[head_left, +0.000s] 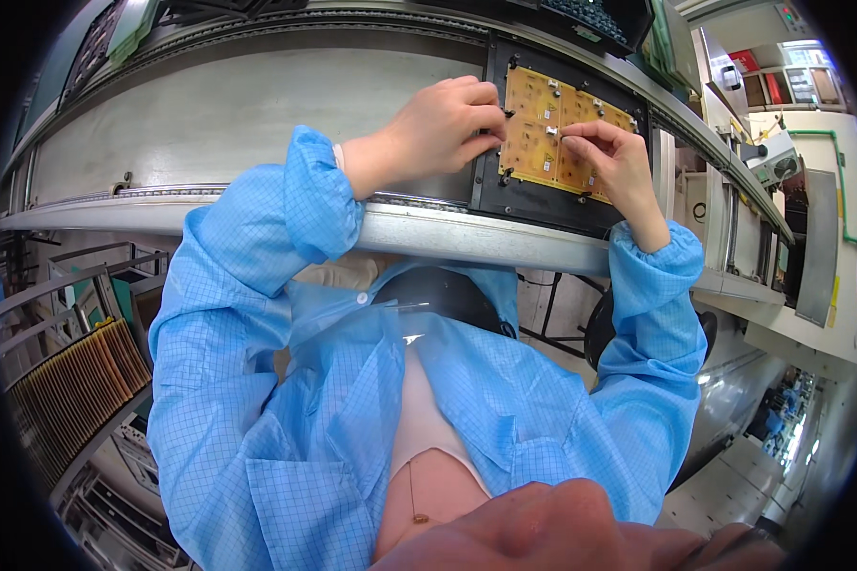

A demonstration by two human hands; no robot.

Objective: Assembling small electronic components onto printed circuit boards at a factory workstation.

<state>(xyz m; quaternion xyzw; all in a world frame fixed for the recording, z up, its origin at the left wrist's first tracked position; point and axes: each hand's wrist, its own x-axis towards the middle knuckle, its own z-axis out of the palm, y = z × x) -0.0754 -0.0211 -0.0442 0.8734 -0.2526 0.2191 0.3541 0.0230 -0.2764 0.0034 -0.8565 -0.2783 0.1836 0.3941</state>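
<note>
A yellow-orange circuit board panel (531,152) with small mounted parts lies in a black carrier frame (490,190) on the conveyor line. My left hand (438,126) is at the panel's left edge. Its fingers are curled and the thumb and fingertips come together beside a small black clip (508,113); whatever they hold is hidden. Over the panel's middle is my right hand (621,164), thumb and index finger pinched at a small white part (552,131) on the board. Similar light-coloured parts sit elsewhere on the panel.
A metal conveyor rail (428,231) runs between my body and the carrier. Left of the carrier stretches a grey metal plate (257,119). A black tray (590,21) of small parts stands behind. At lower left is a rack of upright boards (81,390).
</note>
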